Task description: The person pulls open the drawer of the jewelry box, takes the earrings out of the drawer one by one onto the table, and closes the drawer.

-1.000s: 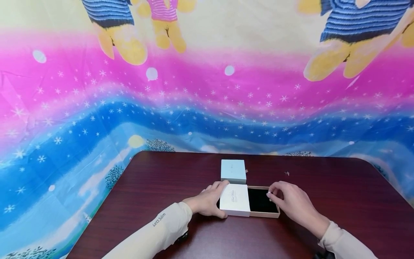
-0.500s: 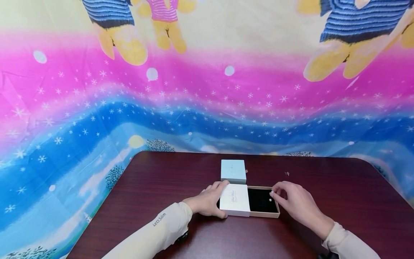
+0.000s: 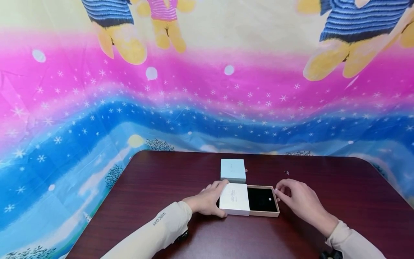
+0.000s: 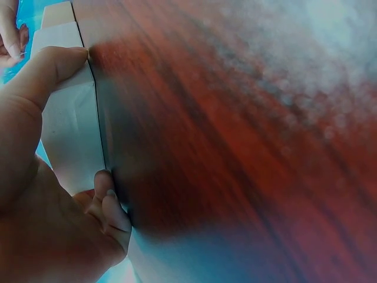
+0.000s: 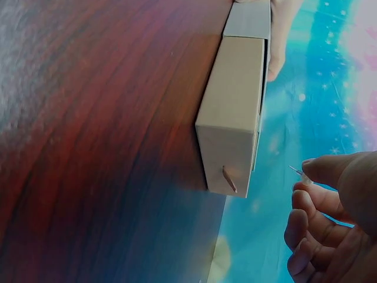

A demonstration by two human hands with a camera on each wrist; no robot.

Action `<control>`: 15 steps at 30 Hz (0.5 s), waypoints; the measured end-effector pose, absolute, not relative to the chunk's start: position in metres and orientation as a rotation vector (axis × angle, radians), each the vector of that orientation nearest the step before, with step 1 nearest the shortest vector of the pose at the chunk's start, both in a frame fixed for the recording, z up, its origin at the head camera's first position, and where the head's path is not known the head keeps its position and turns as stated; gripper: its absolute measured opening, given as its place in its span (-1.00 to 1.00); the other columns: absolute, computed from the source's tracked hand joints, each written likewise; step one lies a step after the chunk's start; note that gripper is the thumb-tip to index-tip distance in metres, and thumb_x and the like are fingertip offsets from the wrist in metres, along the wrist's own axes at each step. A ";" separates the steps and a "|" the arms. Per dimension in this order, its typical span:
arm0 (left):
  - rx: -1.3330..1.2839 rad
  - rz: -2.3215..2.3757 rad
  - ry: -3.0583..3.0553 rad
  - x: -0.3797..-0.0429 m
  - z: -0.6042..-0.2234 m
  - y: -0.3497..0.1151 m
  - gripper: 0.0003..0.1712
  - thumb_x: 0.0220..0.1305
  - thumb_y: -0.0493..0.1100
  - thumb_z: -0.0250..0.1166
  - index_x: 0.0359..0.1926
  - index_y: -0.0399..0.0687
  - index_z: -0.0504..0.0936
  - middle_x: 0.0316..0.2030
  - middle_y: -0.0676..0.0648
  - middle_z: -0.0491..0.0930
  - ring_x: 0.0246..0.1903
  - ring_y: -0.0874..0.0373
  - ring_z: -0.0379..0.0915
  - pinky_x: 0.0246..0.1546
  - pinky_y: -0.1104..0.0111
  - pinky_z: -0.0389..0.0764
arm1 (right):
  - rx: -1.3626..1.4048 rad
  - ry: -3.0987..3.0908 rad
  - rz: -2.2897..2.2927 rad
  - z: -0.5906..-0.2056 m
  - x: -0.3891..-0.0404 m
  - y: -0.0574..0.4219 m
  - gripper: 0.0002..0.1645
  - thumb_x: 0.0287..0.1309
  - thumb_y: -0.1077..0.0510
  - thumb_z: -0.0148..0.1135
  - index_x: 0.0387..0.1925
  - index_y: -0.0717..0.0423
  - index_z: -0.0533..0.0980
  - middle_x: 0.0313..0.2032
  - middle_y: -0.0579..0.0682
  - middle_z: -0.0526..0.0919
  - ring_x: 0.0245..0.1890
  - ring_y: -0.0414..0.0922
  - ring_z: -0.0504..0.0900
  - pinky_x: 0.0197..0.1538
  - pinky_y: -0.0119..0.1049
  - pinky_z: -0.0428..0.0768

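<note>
My left hand [image 3: 207, 199] grips a white box sleeve [image 3: 234, 199] with thumb and fingers on opposite sides. A drawer with a tan rim [image 3: 263, 214] sticks out of the sleeve to the right, lined in black. On the lining sits a small round white stud [image 3: 270, 199], like a pearl. Just past the drawer's right end, my right hand [image 3: 299, 198] pinches a tiny stud earring [image 5: 302, 174] between thumb and forefinger; its thin metal post points outward. A ribbon pull tab [image 5: 229, 179] shows on the drawer's end in the right wrist view.
Behind the sleeve stands a pale blue box [image 3: 233, 169] with a small tab on its right side. A small silvery item [image 3: 286, 173] lies on the dark wooden table [image 3: 181, 169] at the back right. A printed cloth [image 3: 207, 90] hangs behind the table.
My right hand has moved right, from over the black lining to beyond the drawer's end, with the earring in its fingers. The white stud on the lining has come into view. My left hand stays put.
</note>
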State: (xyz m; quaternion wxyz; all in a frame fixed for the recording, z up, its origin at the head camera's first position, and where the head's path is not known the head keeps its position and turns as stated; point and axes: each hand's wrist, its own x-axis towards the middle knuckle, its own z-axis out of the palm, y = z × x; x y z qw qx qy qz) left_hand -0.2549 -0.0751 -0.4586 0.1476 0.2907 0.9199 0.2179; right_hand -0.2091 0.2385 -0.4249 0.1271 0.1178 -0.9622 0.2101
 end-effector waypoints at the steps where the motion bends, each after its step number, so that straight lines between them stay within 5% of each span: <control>1: 0.836 0.628 2.647 -0.255 -0.458 -0.075 0.21 -0.03 0.09 0.58 0.53 0.18 0.02 0.40 -0.01 0.26 0.14 0.17 0.26 0.15 0.25 0.35 | 0.338 -2.802 0.610 -0.425 -0.209 0.239 -0.93 0.23 0.08 0.40 -0.37 -0.17 0.64 -0.57 -0.35 0.56 -0.63 -0.40 0.30 -0.53 -0.38 0.26; 15: 0.838 0.641 2.643 -0.255 -0.458 -0.076 0.21 -0.04 0.08 0.58 0.53 0.17 0.03 0.39 -0.02 0.26 0.14 0.16 0.26 0.15 0.25 0.36 | 0.288 -2.801 0.585 -0.424 -0.209 0.251 -0.95 0.22 0.08 0.40 -0.34 -0.13 0.64 -0.52 -0.27 0.56 -0.58 -0.36 0.31 -0.50 -0.36 0.27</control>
